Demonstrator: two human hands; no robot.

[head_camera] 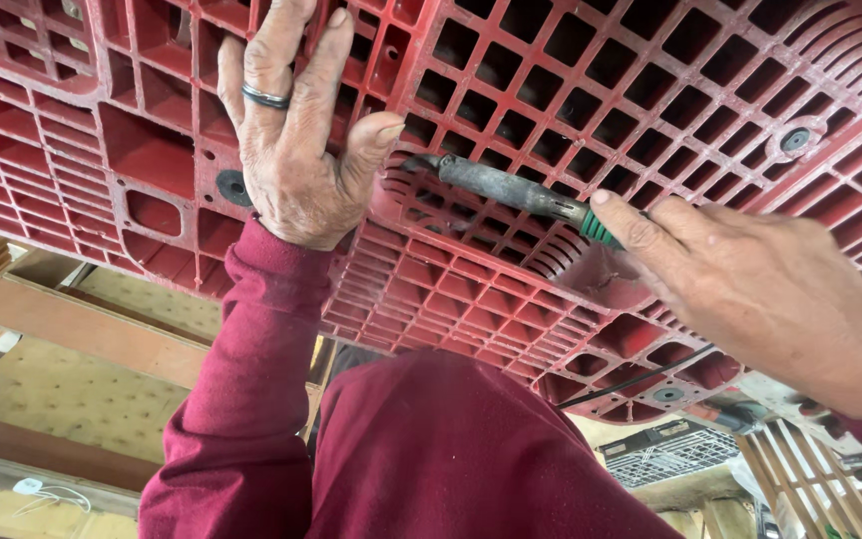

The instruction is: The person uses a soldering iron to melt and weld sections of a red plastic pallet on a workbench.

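Left hand (296, 150) fingers spread flat on red plastic grid pallet (551, 110); right hand (760, 299) gripping grimy green-collared tool, maybe soldering iron (511, 190), tip at pallet's curved rib.

Left hand (296, 150) flat, fingers spread upward; right hand (760, 289) in a closed grip, forefinger extended.

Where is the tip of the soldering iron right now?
In the head view, the soldering iron lies mid-frame, held by the right hand; its tip touches the red plastic pallet just right of the left hand thumb.

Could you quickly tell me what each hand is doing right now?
Left hand: open, flat against the red plastic pallet.
Right hand: closed on the soldering-iron-like tool.
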